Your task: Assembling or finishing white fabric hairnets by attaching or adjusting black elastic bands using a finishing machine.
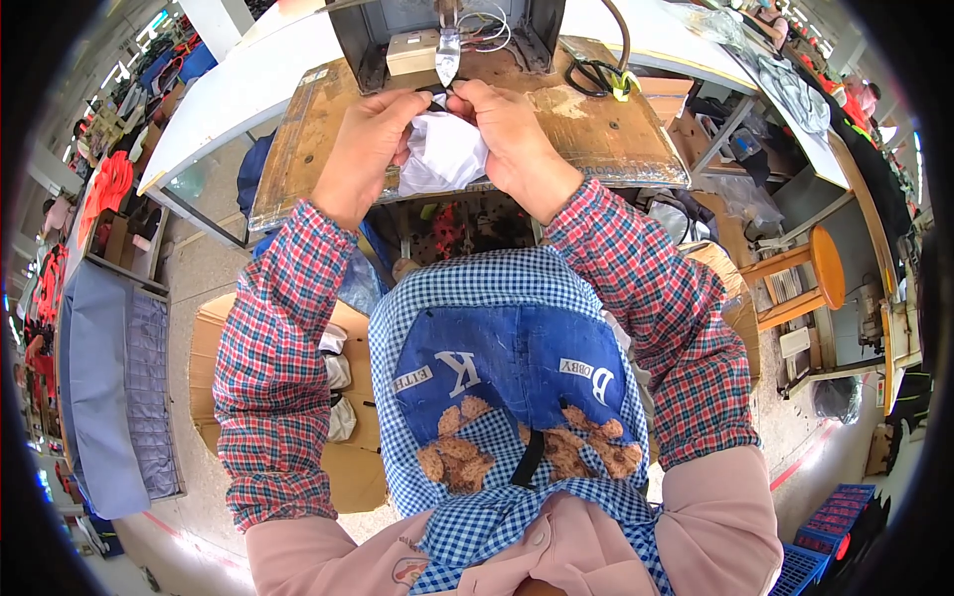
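Note:
A white fabric piece (444, 154) with a dark strip along its upper edge hangs between my two hands, over the front of a worn wooden work table (328, 129). My left hand (370, 144) pinches the strip's left end between thumb and fingers. At the other end, my right hand (515, 139) is closed in a similar pinch. Just beyond the fingertips, the narrow metal tip of a machine head (448, 58) points down, close above the strip. Whether the tip touches the strip, I cannot tell.
Behind the tip stands a grey metal housing (356, 45) with a beige box (412, 52) and loose wires. Black-handled scissors (594, 77) lie at the table's right. White pieces (340, 372) sit in a cardboard box (360, 467) at lower left. A wooden stool (827, 266) stands right.

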Demonstrator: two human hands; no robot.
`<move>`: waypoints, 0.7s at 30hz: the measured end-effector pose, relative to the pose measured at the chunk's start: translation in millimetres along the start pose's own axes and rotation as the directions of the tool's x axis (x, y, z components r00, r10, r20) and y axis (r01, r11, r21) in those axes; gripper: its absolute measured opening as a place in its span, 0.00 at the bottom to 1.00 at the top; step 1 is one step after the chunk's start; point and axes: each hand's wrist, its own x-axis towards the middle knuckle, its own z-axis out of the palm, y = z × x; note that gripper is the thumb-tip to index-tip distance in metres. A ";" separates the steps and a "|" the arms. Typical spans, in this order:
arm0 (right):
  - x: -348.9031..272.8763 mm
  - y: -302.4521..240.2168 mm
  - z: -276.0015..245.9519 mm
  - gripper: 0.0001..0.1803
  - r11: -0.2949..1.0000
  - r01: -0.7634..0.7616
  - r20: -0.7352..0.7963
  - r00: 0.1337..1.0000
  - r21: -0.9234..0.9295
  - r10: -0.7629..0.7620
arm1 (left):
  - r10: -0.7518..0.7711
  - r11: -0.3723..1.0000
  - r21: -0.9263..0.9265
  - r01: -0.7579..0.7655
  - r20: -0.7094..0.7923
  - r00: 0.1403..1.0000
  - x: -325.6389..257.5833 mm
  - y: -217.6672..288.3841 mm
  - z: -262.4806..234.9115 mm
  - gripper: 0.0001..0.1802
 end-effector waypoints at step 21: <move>-2.5 -2.1 1.5 0.09 1.000 0.022 -0.029 0.999 0.020 -0.021 | -0.001 1.000 0.001 0.001 -0.006 1.000 -2.6 0.6 3.6 0.11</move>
